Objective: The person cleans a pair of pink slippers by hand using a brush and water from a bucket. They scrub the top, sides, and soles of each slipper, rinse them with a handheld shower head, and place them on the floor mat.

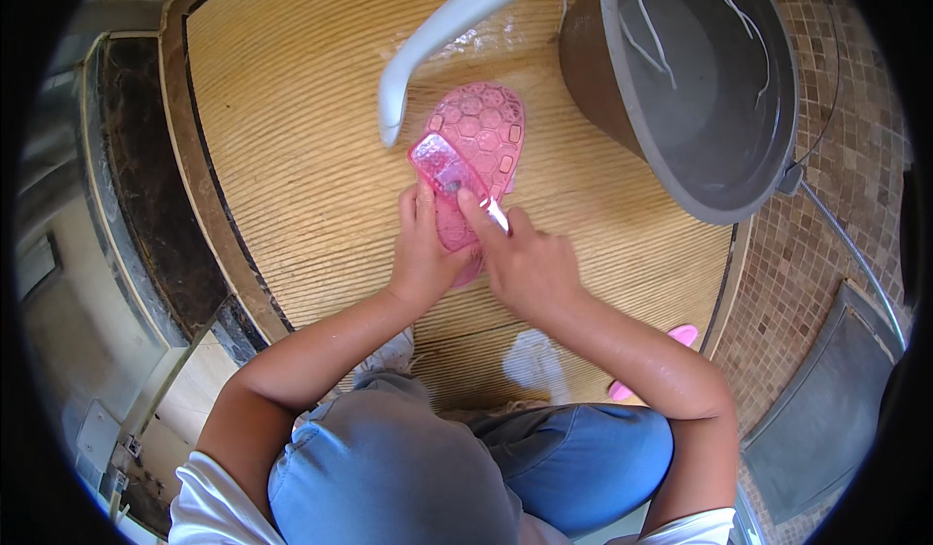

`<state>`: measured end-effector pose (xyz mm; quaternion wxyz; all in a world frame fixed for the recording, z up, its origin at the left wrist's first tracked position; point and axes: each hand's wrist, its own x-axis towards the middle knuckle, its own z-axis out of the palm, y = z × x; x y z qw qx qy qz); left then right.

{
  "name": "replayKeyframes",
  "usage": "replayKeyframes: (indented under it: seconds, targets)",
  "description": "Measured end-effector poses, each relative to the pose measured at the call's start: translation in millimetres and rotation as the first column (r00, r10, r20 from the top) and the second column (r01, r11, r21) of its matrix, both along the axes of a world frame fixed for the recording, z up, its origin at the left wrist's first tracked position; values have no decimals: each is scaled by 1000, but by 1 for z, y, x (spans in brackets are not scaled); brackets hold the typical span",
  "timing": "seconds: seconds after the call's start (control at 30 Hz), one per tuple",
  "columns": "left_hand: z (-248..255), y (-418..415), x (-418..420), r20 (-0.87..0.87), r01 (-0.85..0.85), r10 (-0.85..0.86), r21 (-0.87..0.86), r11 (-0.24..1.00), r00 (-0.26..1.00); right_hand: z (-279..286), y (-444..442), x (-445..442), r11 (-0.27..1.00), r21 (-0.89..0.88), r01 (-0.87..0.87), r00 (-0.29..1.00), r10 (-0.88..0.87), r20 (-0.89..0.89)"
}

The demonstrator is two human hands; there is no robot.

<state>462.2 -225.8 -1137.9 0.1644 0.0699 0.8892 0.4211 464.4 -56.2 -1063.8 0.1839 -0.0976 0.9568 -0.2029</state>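
A pink slipper [490, 119] is held with its hexagon-patterned sole facing up, above the wet ribbed floor. My left hand [426, 242] grips it by the lower, narrower end. In my right hand [528, 261] is a brush with a glossy, translucent pink back [443, 160], its handle under my fingers and its head lying across the sole. My right index finger presses on the brush's back. The bristles are hidden beneath it.
A pale hand shower [452, 24] hangs just beyond the slipper. At the upper right stands a tilted-looking grey bucket [594, 57] with white cords inside. Pink footwear [684, 335] partly shows behind my right forearm. A ribbed metal hose [849, 250] runs along the right.
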Motion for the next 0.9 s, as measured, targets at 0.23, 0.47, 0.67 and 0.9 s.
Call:
replayKeyframes:
  seconds: [0.23, 0.47, 0.67, 0.9]
  targets:
    - [10, 8, -3, 34, -35, 33, 34, 999, 999, -32, 39, -30, 987, 0, 158, 960, -154, -235]
    - [11, 9, -3, 0, -9, 9, 46, 999, 1000, -45, 49, -17, 982, -21, 187, 954, -187, -235]
    - [11, 7, -2, 5, -7, 7, 24, 1000, 1000, -20, 26, 18, 1000, 15, 23, 992, -21, -127]
    - [20, 1, 5, -237, 137, -167, -140, 981, 957, -27, 36, -4, 991, 1, 132, 984, -131, -123]
